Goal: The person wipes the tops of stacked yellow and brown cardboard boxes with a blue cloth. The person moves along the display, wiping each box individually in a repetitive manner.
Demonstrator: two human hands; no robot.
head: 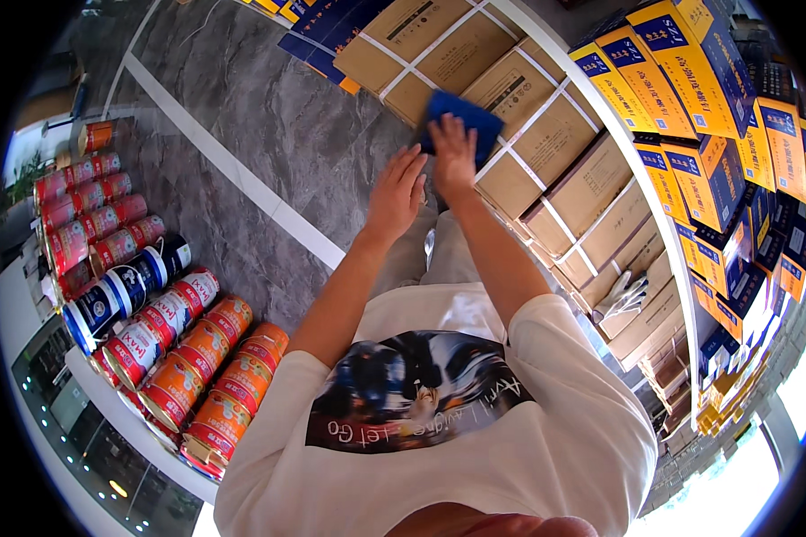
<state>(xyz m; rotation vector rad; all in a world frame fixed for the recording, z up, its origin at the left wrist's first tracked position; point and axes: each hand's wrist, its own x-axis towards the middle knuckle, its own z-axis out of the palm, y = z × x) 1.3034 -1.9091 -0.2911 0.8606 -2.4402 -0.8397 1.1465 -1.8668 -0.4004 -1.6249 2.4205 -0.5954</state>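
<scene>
A flat blue square item [489,127], perhaps a folded cloth, is in front of strapped brown cardboard boxes [530,161]. Across its face lies my right hand [454,158], palm down with the fingers a little apart; whether the fingers grip it cannot be told. At the lower left corner of the blue item is my left hand [396,191], fingers extended and nothing seen in it. A slight blur covers the item's edges, and its underside is hidden.
Orange, red and blue paint cans [195,362] stand in stacks at the left. Yellow and blue cartons [685,74] fill the shelf at the right. Work gloves [621,295] lie on the lower boxes. Grey marble-patterned floor [242,114] with a pale strip [242,181] spreads before me.
</scene>
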